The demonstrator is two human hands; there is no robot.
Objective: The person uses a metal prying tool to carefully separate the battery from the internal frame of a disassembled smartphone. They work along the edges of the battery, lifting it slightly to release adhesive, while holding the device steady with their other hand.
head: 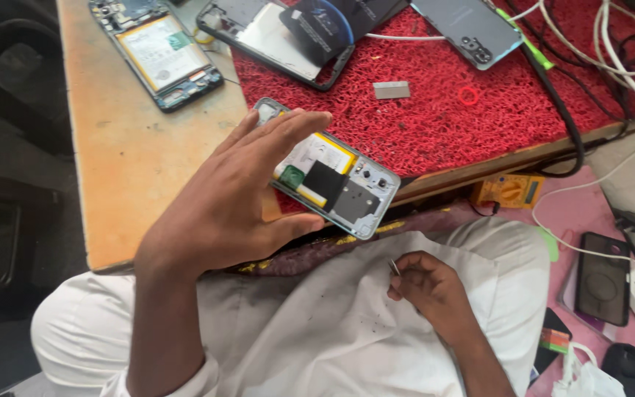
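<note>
My left hand (pixel 233 202) grips an opened phone (pixel 339 180) with its back cover off, so the yellow-edged battery and grey inner frame show. The phone is held tilted above the table's front edge. My right hand (pixel 428 287) rests low over my lap on white cloth, fingers pinched on a small thin metal tool (pixel 394 267), probably tweezers or a screwdriver tip. The two hands are apart, the right one below and to the right of the phone.
A red mat (pixel 442 117) covers the wooden table (pixel 126 154). On them lie another opened phone (pixel 157 51), a phone frame (pixel 273 33), a grey back cover (pixel 472 29), a small metal plate (pixel 392 90), a red ring (pixel 469 95) and cables (pixel 560 110). A yellow multimeter (pixel 508 191) sits lower right.
</note>
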